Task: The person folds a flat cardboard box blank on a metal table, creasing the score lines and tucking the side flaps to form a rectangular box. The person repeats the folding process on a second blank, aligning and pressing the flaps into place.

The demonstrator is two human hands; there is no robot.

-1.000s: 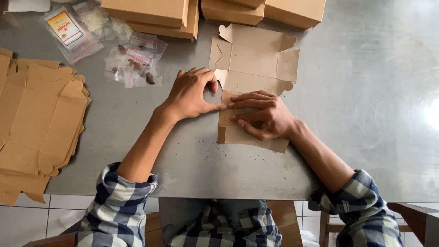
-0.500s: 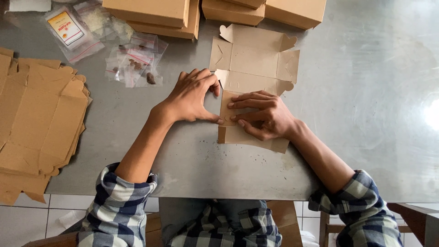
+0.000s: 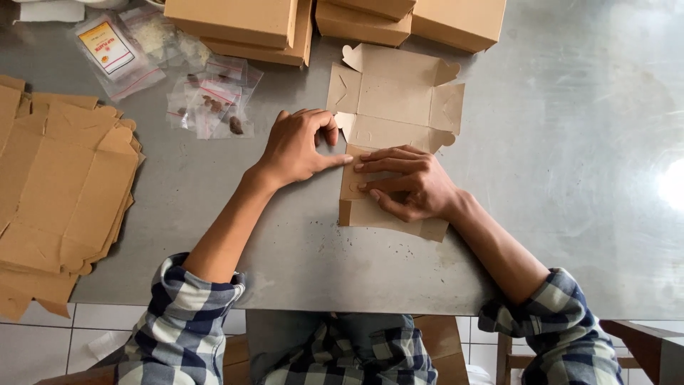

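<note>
Head view: right hand (image 3: 410, 185) is lying flat, fingers spread, pressing a folded panel of the box blank (image 3: 395, 107) onto the steel table (image 3: 570, 142). Left hand (image 3: 299, 146) is resting loosely curled, grasping nothing, its thumb tip touching the blank's left edge. Blank is lying mid-table, far flaps unfolded. Beyond it, closed boxes (image 3: 242, 21) are standing; to the left, sachets (image 3: 206, 100) and a flat cardboard stack (image 3: 64, 192) are lying.

Stack of flat cardboard blanks (image 3: 64, 192), assembled brown boxes (image 3: 242, 25), clear plastic packets (image 3: 210, 103), steel table (image 3: 584, 142)
</note>
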